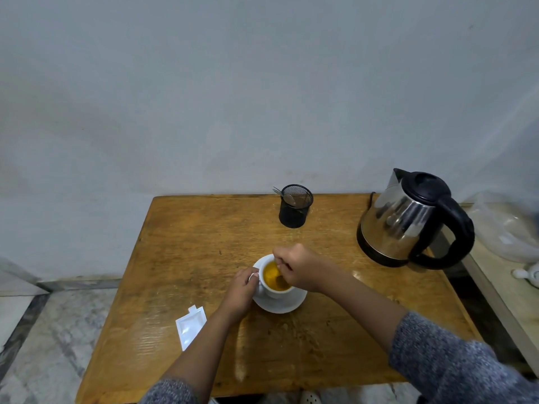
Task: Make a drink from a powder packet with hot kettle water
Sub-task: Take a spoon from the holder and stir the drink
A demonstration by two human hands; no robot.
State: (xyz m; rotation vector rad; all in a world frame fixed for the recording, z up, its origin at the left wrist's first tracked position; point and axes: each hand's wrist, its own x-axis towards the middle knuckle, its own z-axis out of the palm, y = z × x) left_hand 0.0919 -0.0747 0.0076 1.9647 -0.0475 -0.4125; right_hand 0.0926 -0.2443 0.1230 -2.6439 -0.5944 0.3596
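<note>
A white cup [272, 291] filled with orange-yellow liquid stands on a white saucer [281, 305] in the middle of the wooden table [180, 252]. My left hand [240, 290] grips the cup's handle on its left side. My right hand [297, 268] hovers over the cup and pinches a spoon [280, 275] whose bowl dips into the liquid. The torn white powder packet [190, 326] lies flat near the table's left edge. A steel kettle [407, 220] with a black lid and handle sits at the back right.
A black mesh holder [295, 209] with cutlery stands at the table's back, near the wall. A side surface at the right carries a clear plastic bag [507, 228] and a small white object [529, 274]. Tiled floor lies to the left.
</note>
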